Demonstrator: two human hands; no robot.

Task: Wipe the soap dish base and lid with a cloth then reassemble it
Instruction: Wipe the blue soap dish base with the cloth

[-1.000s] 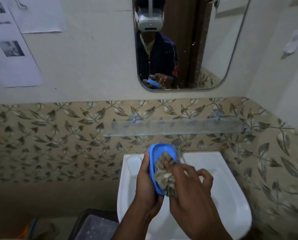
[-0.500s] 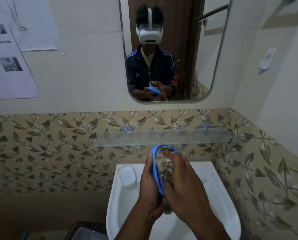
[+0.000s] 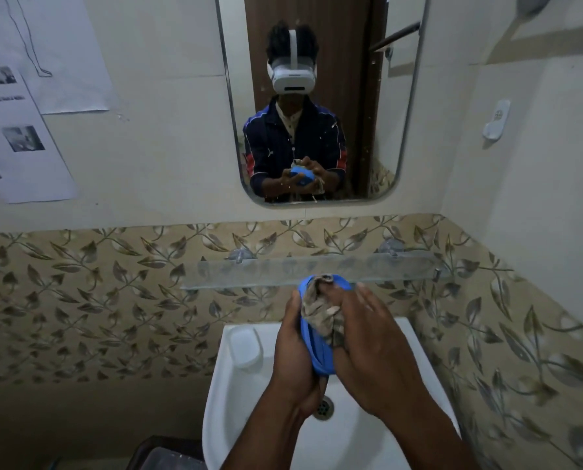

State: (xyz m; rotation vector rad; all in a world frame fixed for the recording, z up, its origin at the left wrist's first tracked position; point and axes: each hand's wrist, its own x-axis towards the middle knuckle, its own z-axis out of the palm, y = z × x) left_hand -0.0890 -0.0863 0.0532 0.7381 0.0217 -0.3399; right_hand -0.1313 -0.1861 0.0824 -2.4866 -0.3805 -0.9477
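Wiping was under way over the sink (image 3: pixel 235 398): the left hand (image 3: pixel 295 351) held the blue soap dish part (image 3: pixel 312 351) on edge, its grip wrapped round the outer shell, while the right hand (image 3: pixel 371 347) pushed a crumpled cloth (image 3: pixel 320 313) into the hollow side, its fingers curled into the fabric. Whether this blue piece was the base or the lid could not be told from its shape alone. A pale, rounded piece (image 3: pixel 245 346) lay on the sink's left ledge, well apart from the hands; it may have been the other half of the dish, or a bar of soap, and the dim light left that open.

As a judgement, the task stood somewhere in its first half. One part was being cleaned, the second showed no sign of being handled, and nothing had been put back together, so the other piece and the reassembly remained.

Much was concealed. The right hand and the cloth covered most of the dish's inside, so how clean it was could not be seen. The mirror (image 3: pixel 317 96) showed the hands, the blue piece and the cloth from the front, but small and murky. A dark container (image 3: pixel 167 456) at the bottom edge was cut off by the frame, and the glass shelf (image 3: pixel 317 268) above the sink was hazy.
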